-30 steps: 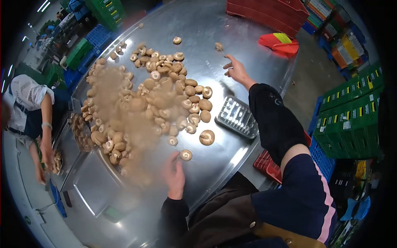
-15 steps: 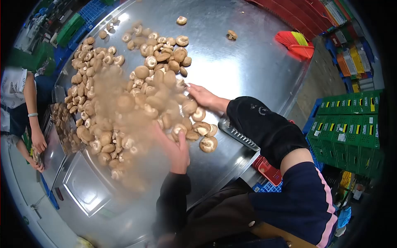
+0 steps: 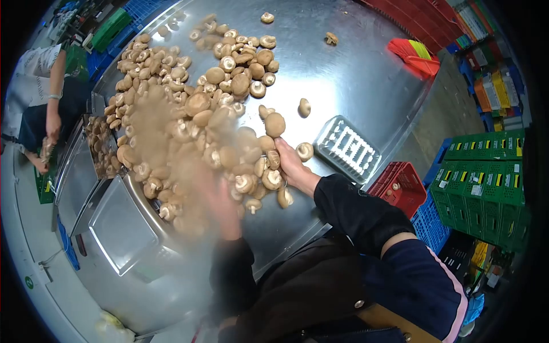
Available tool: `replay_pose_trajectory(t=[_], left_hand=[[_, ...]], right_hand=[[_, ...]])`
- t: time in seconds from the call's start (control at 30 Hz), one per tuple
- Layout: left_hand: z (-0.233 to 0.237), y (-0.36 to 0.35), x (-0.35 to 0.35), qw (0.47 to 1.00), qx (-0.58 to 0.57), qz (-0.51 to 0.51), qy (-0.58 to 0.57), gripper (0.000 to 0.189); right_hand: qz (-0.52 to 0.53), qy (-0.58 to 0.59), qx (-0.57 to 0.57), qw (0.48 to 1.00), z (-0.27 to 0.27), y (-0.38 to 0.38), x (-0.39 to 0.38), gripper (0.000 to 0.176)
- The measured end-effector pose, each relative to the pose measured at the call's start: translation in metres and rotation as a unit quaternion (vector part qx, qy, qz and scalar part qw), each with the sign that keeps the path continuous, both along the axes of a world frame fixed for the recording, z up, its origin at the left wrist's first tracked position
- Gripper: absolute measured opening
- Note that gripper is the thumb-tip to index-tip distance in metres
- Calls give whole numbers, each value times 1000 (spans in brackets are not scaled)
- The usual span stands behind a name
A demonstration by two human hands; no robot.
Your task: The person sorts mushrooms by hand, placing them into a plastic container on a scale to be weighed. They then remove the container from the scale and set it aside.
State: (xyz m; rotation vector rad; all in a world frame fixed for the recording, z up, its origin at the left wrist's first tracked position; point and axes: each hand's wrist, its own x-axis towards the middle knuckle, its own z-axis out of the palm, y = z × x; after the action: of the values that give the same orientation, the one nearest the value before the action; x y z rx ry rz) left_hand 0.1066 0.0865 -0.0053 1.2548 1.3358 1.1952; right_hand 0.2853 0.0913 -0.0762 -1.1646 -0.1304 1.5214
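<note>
A heap of brown mushrooms [image 3: 197,104] spreads over a shiny metal table [image 3: 320,63]. At the heap's near edge is my left hand [image 3: 226,208], its fingers smeared by a hazy blur over the view. My right hand [image 3: 294,168] lies along the heap's right side, fingers stretched out against several mushrooms. A large round-capped mushroom [image 3: 275,124] sits right at its fingertips. Just beyond that hand is a single mushroom [image 3: 305,151]. Right of my right wrist stands a clear plastic tray [image 3: 347,150] with white strips in it.
Red netting [image 3: 407,62] lies at the table's right edge. Below that edge are a red crate [image 3: 407,197] and stacked green crates [image 3: 480,188]. At far left another person [image 3: 43,108] holds something small beside a metal chute [image 3: 102,146]. A few stray mushrooms lie at the back.
My right hand has come down and nearer my body along the heap's edge. Mushrooms beside it have shifted, and the clear tray shows more fully. My left hand has moved slightly left.
</note>
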Motion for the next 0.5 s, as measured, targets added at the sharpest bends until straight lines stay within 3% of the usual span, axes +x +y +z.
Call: replay_pose_trajectory(t=[0.07, 0.23, 0.33, 0.5], left_hand=[[-3, -8, -6, 998, 36, 10, -50, 59], [13, -39, -20, 996, -3, 51, -76, 55], [11, -55, -42, 994, -15, 72, -86, 52], [29, -68, -111, 981, -29, 117, -151, 49]], right_hand=[[-16, -36, 31, 999, -20, -6, -2, 42], [-8, -102, 91, 991, 8, -22, -24, 44], [-19, -53, 108, 993, 43, -29, -57, 46], [3, -8, 68, 998, 42, -26, -122, 46]])
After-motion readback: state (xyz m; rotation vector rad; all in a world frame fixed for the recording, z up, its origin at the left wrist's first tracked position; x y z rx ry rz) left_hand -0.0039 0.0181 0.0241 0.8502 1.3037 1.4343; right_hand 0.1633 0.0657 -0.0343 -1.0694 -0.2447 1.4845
